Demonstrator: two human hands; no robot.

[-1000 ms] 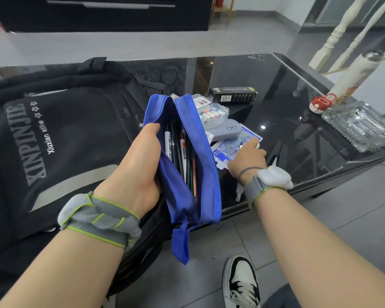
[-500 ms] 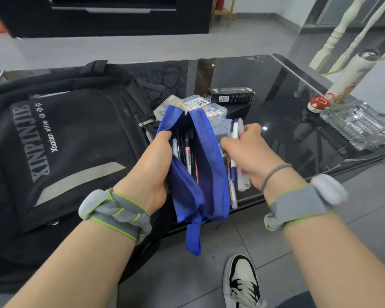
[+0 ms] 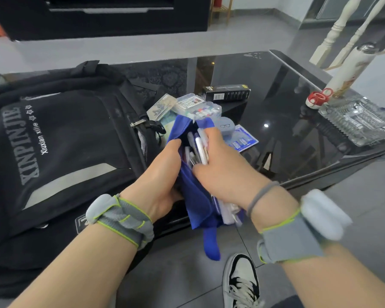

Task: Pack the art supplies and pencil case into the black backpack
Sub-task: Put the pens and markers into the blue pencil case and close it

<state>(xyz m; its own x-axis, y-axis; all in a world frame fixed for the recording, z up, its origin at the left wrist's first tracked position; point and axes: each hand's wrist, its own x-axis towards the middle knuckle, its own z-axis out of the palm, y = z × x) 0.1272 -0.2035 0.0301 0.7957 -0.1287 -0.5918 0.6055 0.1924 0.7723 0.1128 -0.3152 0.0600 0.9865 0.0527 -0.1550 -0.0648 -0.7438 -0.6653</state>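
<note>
The left hand (image 3: 162,174) has its grip clamped on one wall of the soft blue fabric pencil case (image 3: 195,190), holding its mouth apart at the tabletop's (image 3: 276,90) near edge. The right hand (image 3: 220,172) is closed around a bundle of white pens (image 3: 200,147), pushing them in. The black fabric backpack (image 3: 60,138) lies at nine o'clock of the case; the clear plastic paint box (image 3: 198,106) sits at twelve o'clock. The risk: pens could snag on the floppy rim and slide out over the floor, since the case overhangs the edge.
</note>
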